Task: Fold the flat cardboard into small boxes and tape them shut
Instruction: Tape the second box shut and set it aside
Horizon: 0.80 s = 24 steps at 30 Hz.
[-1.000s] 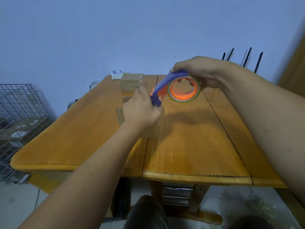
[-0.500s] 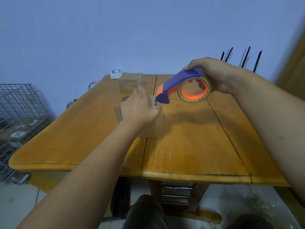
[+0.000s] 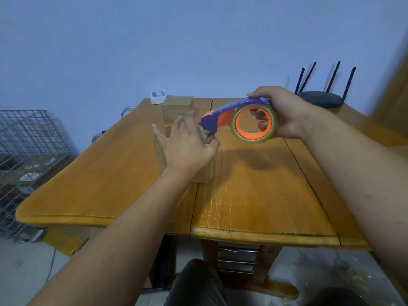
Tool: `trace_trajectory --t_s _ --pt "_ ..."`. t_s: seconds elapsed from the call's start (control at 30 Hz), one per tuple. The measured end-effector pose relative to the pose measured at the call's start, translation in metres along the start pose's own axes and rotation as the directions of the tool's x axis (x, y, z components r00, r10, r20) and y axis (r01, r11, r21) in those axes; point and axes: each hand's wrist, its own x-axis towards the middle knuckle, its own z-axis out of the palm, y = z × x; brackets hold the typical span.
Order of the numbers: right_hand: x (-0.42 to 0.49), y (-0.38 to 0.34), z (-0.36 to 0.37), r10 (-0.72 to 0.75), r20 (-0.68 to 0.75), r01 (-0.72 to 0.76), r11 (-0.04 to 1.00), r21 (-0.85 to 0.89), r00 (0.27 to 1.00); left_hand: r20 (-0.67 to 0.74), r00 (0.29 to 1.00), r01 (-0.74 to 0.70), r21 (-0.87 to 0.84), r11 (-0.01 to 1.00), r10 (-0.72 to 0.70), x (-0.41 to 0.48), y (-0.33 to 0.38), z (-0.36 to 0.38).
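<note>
A: Right, where does the person stand with it?

B: The left hand [image 3: 187, 144] lies spread, palm down, on top of a small brown cardboard box [image 3: 204, 172] that sits on the orange-brown wooden table [image 3: 254, 195]; the fingers are splayed and grip nothing, they only press the flaps flat. The right hand [image 3: 284, 113] is closed round a blue and orange tape dispenser [image 3: 223, 117] carrying a roll of clear tape [image 3: 254, 123], with fingers hooked through the roll's core.

A: Is the dispenser on the box?

B: Its blue nose hangs just beside the left thumb, at the box's far right corner. Whether a strip runs from it to the cardboard cannot be told; the tape is clear and the spot is half hidden by the hand.

A: And the other cardboard?

B: A second small brown box [image 3: 177, 107] stands further back on the table, beside a little white and blue carton [image 3: 158, 97]. A black router with four antennas [image 3: 320, 98] sits at the far right, and a wire cage [image 3: 28, 151] stands off the table's left side.

A: What could spoil the taping from here?

B: Probably three things. With the dispenser lifted clear, a loose tape end could curl back and stick to itself. The thumb lies so near the cutter that a quick pull might catch it. And if the left palm eases, the light box would likely slide or its flaps spring up, leaving the seam crooked.
</note>
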Motion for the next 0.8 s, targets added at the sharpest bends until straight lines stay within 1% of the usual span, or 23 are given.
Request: trace_trajectory --t_s 0.1,0.23,0.37,0.43,0.63,0.8 --pt "0.004 0.007 -0.004 0.074 0.035 -0.077 0.994 0.075 0.997 0.034 0.999 -0.001 0.004 1.000 0.001 -0.003 -0.001 -0.004" --pt "0.006 0.015 -0.008 0.162 0.083 -0.172 0.976 0.135 0.983 0.022 1.000 -0.018 -0.092 0.996 0.020 -0.001 -0.003 -0.016" --pt "0.005 0.019 -0.010 0.207 0.157 -0.239 0.944 0.228 0.966 -0.114 0.989 -0.123 -0.272 0.954 0.095 0.000 -0.015 -0.017" --pt "0.005 0.020 -0.010 0.215 0.182 -0.260 0.927 0.271 0.959 -0.179 0.975 -0.183 -0.322 0.929 0.130 0.002 -0.021 -0.015" --pt "0.007 0.022 -0.009 0.225 0.263 -0.297 0.914 0.277 0.938 -0.269 0.948 -0.263 -0.369 0.892 0.168 0.011 -0.023 -0.020" --pt "0.006 0.022 -0.012 0.216 0.275 -0.293 0.913 0.283 0.937 -0.338 0.921 -0.318 -0.365 0.875 0.193 0.013 -0.028 -0.024"
